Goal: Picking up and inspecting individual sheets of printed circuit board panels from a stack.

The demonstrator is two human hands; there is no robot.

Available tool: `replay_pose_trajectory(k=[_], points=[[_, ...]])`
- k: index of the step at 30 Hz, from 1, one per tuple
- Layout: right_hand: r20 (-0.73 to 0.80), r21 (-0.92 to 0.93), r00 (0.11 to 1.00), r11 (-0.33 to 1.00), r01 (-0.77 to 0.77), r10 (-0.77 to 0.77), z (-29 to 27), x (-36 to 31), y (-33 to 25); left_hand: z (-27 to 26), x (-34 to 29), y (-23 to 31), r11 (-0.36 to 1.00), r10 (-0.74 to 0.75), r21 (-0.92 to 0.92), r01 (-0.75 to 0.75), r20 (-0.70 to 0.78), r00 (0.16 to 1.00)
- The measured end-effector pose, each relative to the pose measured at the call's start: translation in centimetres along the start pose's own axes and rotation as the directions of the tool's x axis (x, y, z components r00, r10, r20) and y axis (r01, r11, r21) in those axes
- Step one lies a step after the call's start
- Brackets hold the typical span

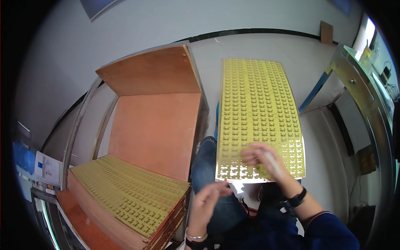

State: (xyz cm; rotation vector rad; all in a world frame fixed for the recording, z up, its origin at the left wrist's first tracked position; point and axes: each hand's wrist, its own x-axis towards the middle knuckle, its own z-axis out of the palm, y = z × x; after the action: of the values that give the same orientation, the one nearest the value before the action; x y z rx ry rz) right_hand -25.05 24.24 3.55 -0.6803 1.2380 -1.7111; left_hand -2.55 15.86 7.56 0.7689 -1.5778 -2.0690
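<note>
Well, hands (266,159) at yellow panel (259,112)

- Right hand (265,158), lower centre, is motion-blurred and hides part of the yellow panel's (256,104) pattern
- A pale thing (273,163) along that hand is too smeared to identify
- Left hand (203,205), bottom centre: whether its fingertips touch the panel's edge cannot be told
- Bluish poster (96,6), upper left, is cut off by the top edge

We catch bright gloss flashing off the smooth yellow panel (262,100) right of centre; lower left, the stacked sheets (131,187) look duller. Upper left, smooth brown wood-like boards (154,133); bottom centre, blue denim cloth (204,157) and a shiny metal bracelet (196,238).
</note>
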Motion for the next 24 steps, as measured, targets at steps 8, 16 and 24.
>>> replay_pose_trajectory(k=[8, 16, 24], points=[[-0.456, -0.808, 0.644, 0.589, -0.01, -0.615, -13.5, -8.0, 0.0, -2.0, 5.0, -2.9, 0.975, 0.073, 0.219, -0.04, -0.145, 0.987], [-0.45, -0.86, 0.75, 0.462, -0.218, -0.484, -11.1, -8.7, 1.8, -0.6, 7.1, -3.4, 0.935, 0.051, 0.354, -0.004, -0.123, 0.991], [-0.431, -0.871, 0.779, 0.436, -0.227, -0.456, -10.8, -9.1, 1.2, 0.5, 7.5, -2.9, 0.91, 0.037, 0.414, 0.03, -0.153, 0.988]])
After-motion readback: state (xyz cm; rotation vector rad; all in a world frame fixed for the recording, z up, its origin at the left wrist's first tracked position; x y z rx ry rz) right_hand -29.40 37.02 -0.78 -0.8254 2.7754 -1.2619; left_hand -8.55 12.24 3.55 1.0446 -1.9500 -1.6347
